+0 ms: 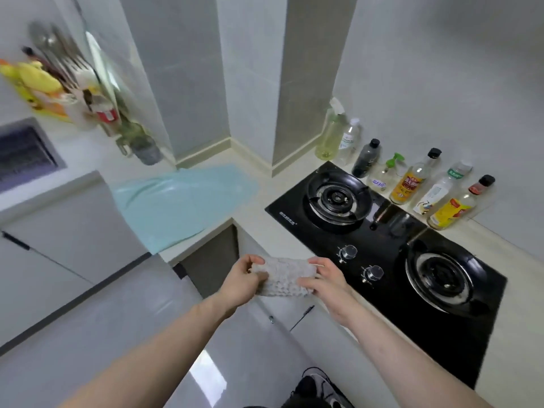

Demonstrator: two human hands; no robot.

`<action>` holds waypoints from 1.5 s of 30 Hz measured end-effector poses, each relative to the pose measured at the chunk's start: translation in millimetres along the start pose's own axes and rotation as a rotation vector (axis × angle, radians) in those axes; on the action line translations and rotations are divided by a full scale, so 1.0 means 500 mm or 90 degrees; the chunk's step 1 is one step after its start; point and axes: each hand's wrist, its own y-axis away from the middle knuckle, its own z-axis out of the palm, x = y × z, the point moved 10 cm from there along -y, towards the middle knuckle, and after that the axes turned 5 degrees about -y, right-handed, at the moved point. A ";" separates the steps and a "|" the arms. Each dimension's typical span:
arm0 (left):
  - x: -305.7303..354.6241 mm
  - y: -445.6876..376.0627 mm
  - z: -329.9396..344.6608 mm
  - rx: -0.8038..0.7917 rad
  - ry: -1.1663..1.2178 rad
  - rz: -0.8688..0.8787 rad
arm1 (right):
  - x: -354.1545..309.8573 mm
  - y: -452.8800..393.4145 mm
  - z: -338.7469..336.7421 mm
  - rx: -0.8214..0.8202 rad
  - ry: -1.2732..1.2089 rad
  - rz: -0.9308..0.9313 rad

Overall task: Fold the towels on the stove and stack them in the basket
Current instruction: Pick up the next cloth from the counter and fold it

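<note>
A small white textured towel (284, 276) is folded into a compact band and held in the air just in front of the counter edge. My left hand (245, 281) grips its left end and my right hand (325, 279) pinches its right end. The black two-burner stove (382, 248) lies to the right of my hands, with nothing on its surface. A light blue towel (179, 201) lies spread flat on the counter corner to the left of the stove. No basket is in view.
Several bottles (412, 184) line the wall behind the stove. A utensil rack (67, 81) with yellow items hangs at the far left above a sink (23, 154). Two stove knobs (360, 262) sit near my right hand. Grey cabinet doors and floor lie below.
</note>
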 end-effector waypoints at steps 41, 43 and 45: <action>-0.389 0.569 -1.487 0.812 0.144 -0.115 | 0.040 0.103 1.855 -0.798 0.414 -0.004; -0.410 0.602 -1.537 0.829 0.136 -0.122 | 0.048 0.132 1.922 -0.827 0.423 -0.014; -0.431 0.632 -1.592 0.846 0.126 -0.126 | 0.061 0.156 1.987 -0.842 0.432 -0.025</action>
